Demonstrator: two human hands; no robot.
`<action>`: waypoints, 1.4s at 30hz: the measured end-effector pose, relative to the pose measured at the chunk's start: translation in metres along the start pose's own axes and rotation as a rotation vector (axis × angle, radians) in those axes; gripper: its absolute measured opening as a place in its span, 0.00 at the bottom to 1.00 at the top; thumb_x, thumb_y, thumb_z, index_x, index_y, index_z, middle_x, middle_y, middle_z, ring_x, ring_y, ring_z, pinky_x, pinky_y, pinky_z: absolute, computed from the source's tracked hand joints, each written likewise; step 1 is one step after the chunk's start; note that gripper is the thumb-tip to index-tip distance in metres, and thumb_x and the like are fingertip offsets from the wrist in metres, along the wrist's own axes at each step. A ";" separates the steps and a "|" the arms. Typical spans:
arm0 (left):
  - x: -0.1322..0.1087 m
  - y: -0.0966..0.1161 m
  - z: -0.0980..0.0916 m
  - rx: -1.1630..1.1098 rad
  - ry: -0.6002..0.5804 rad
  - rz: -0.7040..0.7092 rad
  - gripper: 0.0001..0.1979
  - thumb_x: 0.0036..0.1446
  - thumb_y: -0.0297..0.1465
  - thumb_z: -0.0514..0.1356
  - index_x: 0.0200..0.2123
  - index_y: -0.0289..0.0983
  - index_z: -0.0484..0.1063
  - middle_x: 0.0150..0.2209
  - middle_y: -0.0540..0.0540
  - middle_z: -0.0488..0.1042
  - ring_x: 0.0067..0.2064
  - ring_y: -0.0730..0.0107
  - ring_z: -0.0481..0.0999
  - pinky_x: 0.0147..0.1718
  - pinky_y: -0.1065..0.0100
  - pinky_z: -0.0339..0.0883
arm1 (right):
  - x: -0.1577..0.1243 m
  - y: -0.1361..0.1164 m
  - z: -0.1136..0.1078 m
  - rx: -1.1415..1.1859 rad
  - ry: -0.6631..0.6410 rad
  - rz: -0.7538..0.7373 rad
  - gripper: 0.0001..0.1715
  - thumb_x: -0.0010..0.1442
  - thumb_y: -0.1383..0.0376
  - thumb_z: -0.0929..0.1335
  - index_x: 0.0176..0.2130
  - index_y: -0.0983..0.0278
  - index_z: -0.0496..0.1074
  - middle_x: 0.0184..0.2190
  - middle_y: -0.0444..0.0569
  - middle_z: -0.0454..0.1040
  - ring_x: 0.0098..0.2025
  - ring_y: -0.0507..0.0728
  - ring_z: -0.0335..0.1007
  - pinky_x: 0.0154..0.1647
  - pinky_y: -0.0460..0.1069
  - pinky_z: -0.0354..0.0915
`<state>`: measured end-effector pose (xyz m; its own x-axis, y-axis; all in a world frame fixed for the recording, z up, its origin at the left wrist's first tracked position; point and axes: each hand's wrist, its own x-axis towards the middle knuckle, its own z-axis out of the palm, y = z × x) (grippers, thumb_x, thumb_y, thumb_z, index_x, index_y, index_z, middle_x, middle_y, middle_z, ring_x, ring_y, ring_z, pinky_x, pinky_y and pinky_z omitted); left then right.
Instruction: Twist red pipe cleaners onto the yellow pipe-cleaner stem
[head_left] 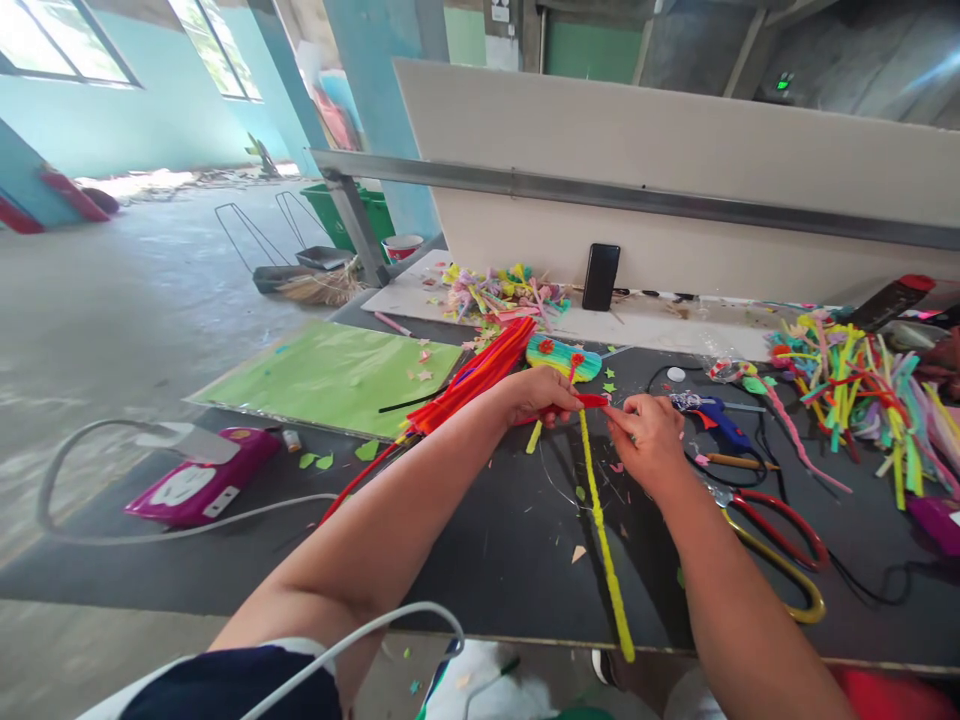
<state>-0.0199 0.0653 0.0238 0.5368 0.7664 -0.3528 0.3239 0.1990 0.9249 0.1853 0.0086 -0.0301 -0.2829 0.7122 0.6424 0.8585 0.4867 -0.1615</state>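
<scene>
Just beyond the middle of the table, my left hand (546, 395) is closed in a pinch on a red pipe cleaner piece (592, 400). My right hand (649, 435) grips the other end of this red piece between thumb and fingertips. From beneath it a long yellow pipe cleaner (604, 530) runs toward the table's front edge. Behind my left hand lies a blue-and-yellow fuzzy shape with red flowers (564, 358). A thick bundle of red and orange pipe cleaners (480, 375) rests left of that hand, partly behind my forearm.
Right of my right hand lie scissors (784, 540) and a blue glue gun (720, 420). Colourful pipe cleaner heaps (840, 380) fill the far right. At left are a green sheet (330, 370) and a purple power bank (206, 478) with a white cable. A phone (601, 277) leans at the back.
</scene>
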 end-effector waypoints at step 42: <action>0.003 -0.005 0.014 0.017 -0.159 0.094 0.05 0.45 0.26 0.57 0.28 0.31 0.69 0.19 0.51 0.70 0.17 0.82 0.62 0.20 0.76 0.59 | 0.006 0.005 -0.008 0.391 0.058 0.082 0.09 0.50 0.65 0.71 0.35 0.62 0.72 0.44 0.52 0.66 0.48 0.61 0.63 0.50 0.58 0.60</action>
<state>-0.0090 0.0574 0.0159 0.6813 0.6746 -0.2841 0.2791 0.1194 0.9528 0.1915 0.0116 -0.0207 -0.1860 0.7326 0.6547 0.6464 0.5931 -0.4800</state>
